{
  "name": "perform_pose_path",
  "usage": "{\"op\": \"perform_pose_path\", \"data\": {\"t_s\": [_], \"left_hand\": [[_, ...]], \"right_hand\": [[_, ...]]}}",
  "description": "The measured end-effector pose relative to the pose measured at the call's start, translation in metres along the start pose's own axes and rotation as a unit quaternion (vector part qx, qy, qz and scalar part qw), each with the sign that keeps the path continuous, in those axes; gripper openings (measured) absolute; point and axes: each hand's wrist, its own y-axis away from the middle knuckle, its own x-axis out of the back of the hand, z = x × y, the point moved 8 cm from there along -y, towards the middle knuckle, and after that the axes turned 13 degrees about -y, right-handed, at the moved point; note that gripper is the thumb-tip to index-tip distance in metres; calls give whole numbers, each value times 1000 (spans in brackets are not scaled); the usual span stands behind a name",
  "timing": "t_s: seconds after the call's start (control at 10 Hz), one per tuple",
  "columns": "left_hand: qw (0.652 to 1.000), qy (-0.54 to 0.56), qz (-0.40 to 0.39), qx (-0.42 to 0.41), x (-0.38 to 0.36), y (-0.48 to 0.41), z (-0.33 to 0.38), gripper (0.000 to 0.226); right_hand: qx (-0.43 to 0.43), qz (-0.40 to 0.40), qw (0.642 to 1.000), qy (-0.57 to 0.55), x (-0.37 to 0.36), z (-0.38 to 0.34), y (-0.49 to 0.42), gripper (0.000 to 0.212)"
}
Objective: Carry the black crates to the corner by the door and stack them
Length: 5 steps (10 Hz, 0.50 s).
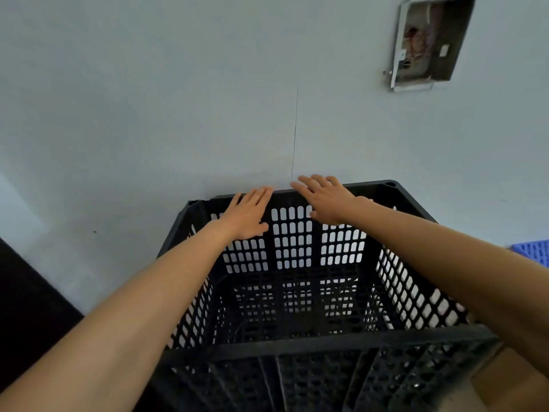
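Note:
A black perforated plastic crate [312, 292] stands right in front of me against a pale wall, seen from above, with more black lattice showing through its floor. Both my arms reach across its open top. My left hand [248, 214] lies flat on the inside of the far wall, fingers straight and reaching up to the far rim. My right hand [323, 197] rests over the far rim a little to the right, fingers extended towards the wall. Neither hand curls round anything.
The pale wall [178, 114] rises directly behind the crate. An open metal wall box [430, 40] with wiring sits at the upper right. A blue crate corner [534, 251] shows at the right edge, a dark surface [26, 307] at the lower left, cardboard [511, 382] at the lower right.

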Motion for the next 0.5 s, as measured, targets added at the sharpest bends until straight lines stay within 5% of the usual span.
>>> {"op": "perform_pose_path", "data": {"t_s": [0.2, 0.5], "left_hand": [[999, 25, 17, 14, 15, 53, -12, 77], [985, 157, 44, 59, 38, 153, -25, 47]], "right_hand": [[14, 19, 999, 23, 29, -37, 29, 64], [-15, 28, 993, -114, 65, -123, 82, 42]]}}
